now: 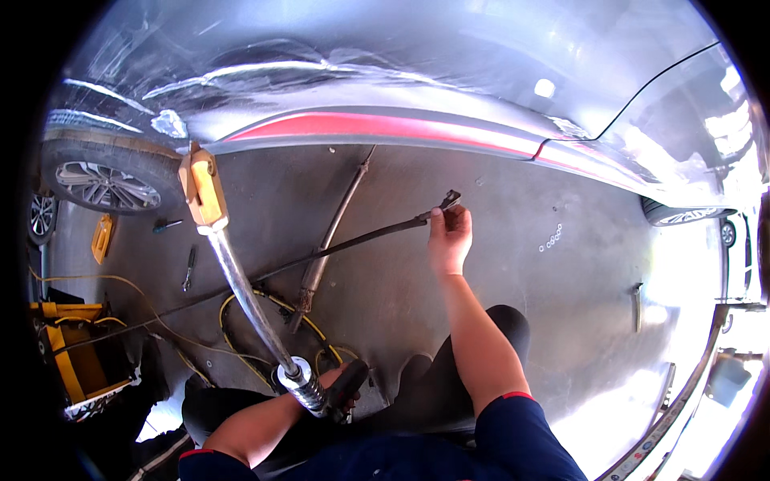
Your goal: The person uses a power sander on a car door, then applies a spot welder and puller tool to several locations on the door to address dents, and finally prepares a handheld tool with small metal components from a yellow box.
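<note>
- Farthest left of the left hand (331,378) and its fingers stands a boxy yellow-and-black cart (70,309) on the floor.
- Ahead of and well left of those fingers are a black tyre with a silver spoked wheel (108,188) and, near it, a loose yellow metal clamp (102,239).
- Between that clamp and the left fingers lie a short tool with a teal handle (164,226) and a slim dark metal wrench (189,271).
- A long chrome slide hammer with a yellow clamp head (247,289) slants forward and left from the left fingers, its head at the lower edge of a scraped grey car body with a red stripe (353,124).
- The left fingers, partly hidden, are wrapped around the slide hammer's black grip (350,383).
- Just ahead of them curves a black-and-yellow hose (228,341); beyond it lies a rusty, slender metal pipe (335,218).
- A long black cable (353,239) crosses above the pipe to the right hand (452,240), whose thumb and fingers pinch it just behind its dark end piece (451,198).
- Right of the right fingers, small pale rings (552,239) dot the floor; farther right lies a narrow metal tool (638,309).
</note>
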A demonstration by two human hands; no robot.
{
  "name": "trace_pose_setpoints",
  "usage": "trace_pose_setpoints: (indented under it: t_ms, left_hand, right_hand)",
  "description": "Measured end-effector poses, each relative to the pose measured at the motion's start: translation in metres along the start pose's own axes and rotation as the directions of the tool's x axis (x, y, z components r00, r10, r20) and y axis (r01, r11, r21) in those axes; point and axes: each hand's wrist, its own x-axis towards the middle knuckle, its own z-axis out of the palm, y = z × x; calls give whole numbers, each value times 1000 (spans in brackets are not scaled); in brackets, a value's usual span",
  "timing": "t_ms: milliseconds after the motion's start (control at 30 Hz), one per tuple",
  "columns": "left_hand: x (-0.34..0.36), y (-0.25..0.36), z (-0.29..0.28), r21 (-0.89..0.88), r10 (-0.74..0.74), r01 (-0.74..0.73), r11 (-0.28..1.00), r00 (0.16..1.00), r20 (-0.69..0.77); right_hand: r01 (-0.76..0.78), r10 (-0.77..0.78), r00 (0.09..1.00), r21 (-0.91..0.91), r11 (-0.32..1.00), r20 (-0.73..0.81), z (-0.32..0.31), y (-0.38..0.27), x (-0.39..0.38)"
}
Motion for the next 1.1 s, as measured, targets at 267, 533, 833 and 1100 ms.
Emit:
trace_pose_setpoints:
  t_ms: [267, 533, 833, 1100]
  left_hand:
    - [61, -23, -40, -184, -70, 94, 978, 988, 134]
    - [70, -31, -58, -377, -54, 170, 910, 953, 299]
    - [63, -22, -60, -414, 179, 5, 910, 897, 405]
    - [49, -35, -81, -502, 247, -70, 862, 923, 295]
  right_hand:
    - [300, -310, 951, 223, 927, 7, 10, -98, 3]
    - [445, -427, 894, 161, 881, -135, 0, -144, 26]
    - [429, -411, 900, 136, 893, -143, -11, -144, 34]
    - [417, -399, 906, 136, 898, -143, 9, -145, 32]
